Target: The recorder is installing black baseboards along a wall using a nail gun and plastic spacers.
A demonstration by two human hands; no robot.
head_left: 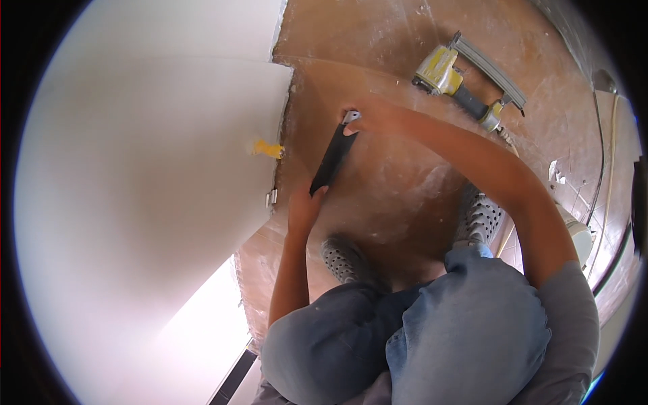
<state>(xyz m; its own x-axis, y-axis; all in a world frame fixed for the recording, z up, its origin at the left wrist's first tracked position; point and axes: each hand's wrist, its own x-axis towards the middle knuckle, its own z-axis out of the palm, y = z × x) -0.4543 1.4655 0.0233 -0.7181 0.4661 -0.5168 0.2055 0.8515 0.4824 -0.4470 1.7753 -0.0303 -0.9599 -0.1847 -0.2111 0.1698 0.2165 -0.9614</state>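
Both my hands are on a long black bar-shaped tool (332,162) with a silver metal end, slanting above the brown floor close to the white wall. My left hand (305,206) is closed round its lower black end. My right hand (368,116) grips the upper end, where the silver piece shows between my fingers. What kind of tool it is, I cannot make out. Left of it, a yellow patch (268,149) and a small metal piece (271,197) sit at the wall's lower edge.
A yellow and grey nail gun (466,84) lies on the dusty brown floor (405,196) at upper right, joined to an air hose (516,152). At far right are cables and a white round container (579,237). The white wall (155,169) fills the left side. My grey perforated shoes (482,216) rest below.
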